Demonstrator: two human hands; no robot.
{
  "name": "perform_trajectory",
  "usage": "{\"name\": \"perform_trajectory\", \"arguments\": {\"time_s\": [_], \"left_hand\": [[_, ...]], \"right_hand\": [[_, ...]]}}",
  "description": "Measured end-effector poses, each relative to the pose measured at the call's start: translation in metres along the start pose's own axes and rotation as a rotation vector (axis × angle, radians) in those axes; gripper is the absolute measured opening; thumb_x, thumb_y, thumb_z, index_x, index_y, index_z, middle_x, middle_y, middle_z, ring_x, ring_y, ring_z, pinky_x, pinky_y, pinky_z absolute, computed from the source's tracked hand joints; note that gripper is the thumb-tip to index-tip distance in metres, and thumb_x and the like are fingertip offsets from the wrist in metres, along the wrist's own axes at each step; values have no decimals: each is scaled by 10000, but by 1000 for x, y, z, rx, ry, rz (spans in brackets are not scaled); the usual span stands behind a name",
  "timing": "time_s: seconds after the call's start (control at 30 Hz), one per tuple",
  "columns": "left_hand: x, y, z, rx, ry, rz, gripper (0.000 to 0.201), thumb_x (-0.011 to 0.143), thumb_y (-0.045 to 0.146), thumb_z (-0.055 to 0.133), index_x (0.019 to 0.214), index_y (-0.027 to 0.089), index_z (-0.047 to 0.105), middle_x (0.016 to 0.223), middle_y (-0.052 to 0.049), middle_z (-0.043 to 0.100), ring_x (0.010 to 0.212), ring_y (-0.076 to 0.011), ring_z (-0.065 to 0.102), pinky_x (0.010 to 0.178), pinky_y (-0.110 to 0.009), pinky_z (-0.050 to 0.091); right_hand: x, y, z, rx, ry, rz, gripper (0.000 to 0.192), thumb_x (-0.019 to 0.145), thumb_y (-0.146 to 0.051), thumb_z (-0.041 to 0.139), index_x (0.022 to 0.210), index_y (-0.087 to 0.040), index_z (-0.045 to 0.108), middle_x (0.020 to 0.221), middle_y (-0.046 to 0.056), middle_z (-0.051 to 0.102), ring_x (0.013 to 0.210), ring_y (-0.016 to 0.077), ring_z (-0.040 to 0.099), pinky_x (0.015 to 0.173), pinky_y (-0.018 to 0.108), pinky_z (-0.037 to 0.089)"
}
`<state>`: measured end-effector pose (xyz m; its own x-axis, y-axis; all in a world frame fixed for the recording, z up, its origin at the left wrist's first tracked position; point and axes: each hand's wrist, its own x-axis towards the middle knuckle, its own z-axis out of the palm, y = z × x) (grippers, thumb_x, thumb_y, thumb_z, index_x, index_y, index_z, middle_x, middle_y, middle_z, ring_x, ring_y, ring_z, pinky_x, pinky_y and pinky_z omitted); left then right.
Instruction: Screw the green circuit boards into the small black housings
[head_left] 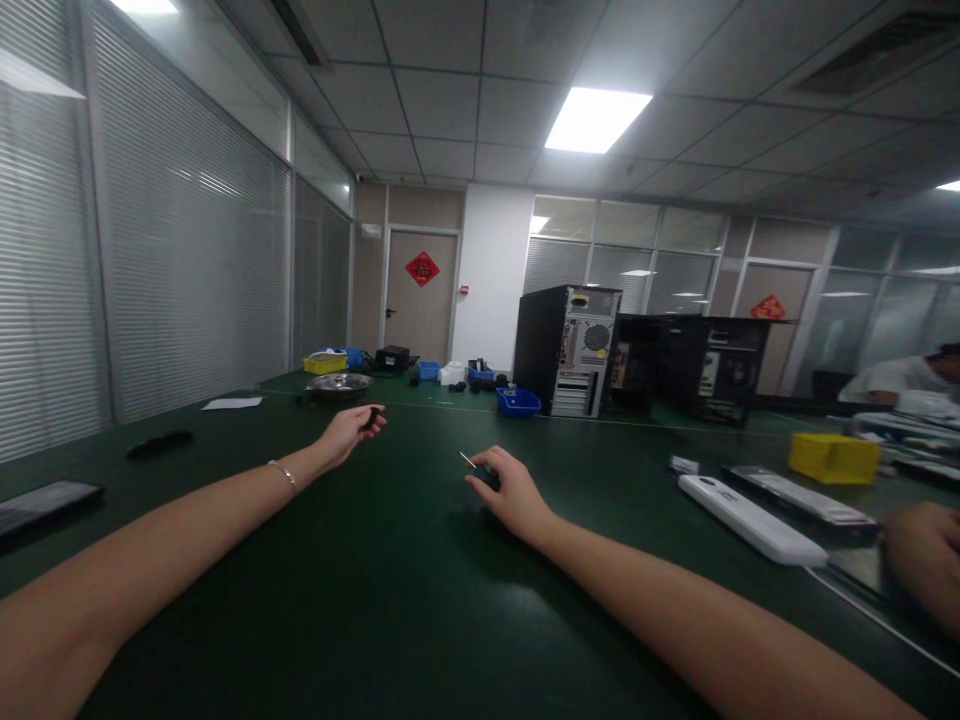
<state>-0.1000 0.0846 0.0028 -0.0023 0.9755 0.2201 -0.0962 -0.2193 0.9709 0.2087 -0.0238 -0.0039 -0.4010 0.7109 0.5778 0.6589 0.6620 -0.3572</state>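
Your L hand has a small blk item in its fingers, over the green worktop. Your R hand grips a dark-handled tool, thin metal tip fwd-left. Blue bin beyond, beside PC tower.

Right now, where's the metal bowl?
Head view, left of centre: the metal bowl sits on the green table beyond the left hand, in front of the yellow tray.

The small piece in the left hand was black — the tabletop dark green, the plastic box yellow, the storage bin blue, the diamond door poster red with dark lettering.
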Motion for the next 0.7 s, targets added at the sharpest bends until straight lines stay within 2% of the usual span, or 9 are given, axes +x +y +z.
{"name": "perform_trajectory", "arguments": {"time_s": [0.13, 0.23, 0.5, 0.7], "left_hand": [[-18, -5, 37, 42, -243, 16, 232, 909, 281, 533, 1074, 124, 576, 1014, -69, 620, 834, -176, 623, 720, -350, 533], [-30, -3, 52, 77, -362, 34, 237, 913, 296, 524, 1065, 123, 578, 983, -63, 623, 812, -169, 620, 708, -341, 529], [-52, -5, 73, 245, -513, 88, 273, 919, 318, 507, 1117, 135, 546, 893, -38, 603, 697, -139, 588, 624, -294, 504], [-64, -4, 81, 382, -595, 195, 262, 915, 286, 514, 1134, 141, 514, 885, -30, 599, 683, -136, 577, 628, -294, 492]], "right_hand": [[0, 2, 1, -5, -17, 13, 203, 907, -302, 566, 1042, -155, 598, 1034, 54, 617, 876, 185, 613, 744, 364, 518], [0, 1, 1, -5, -24, 16, 202, 904, -304, 569, 1036, -154, 600, 1031, 53, 619, 880, 187, 612, 750, 367, 516], [1, 4, 3, 26, -28, 28, 199, 905, -302, 569, 1041, -159, 601, 1024, 52, 622, 850, 177, 616, 735, 358, 521], [1, 0, 2, 102, -8, -5, 277, 923, -265, 545, 1184, -173, 537, 1107, 69, 607, 939, 206, 616, 795, 400, 517]]}}
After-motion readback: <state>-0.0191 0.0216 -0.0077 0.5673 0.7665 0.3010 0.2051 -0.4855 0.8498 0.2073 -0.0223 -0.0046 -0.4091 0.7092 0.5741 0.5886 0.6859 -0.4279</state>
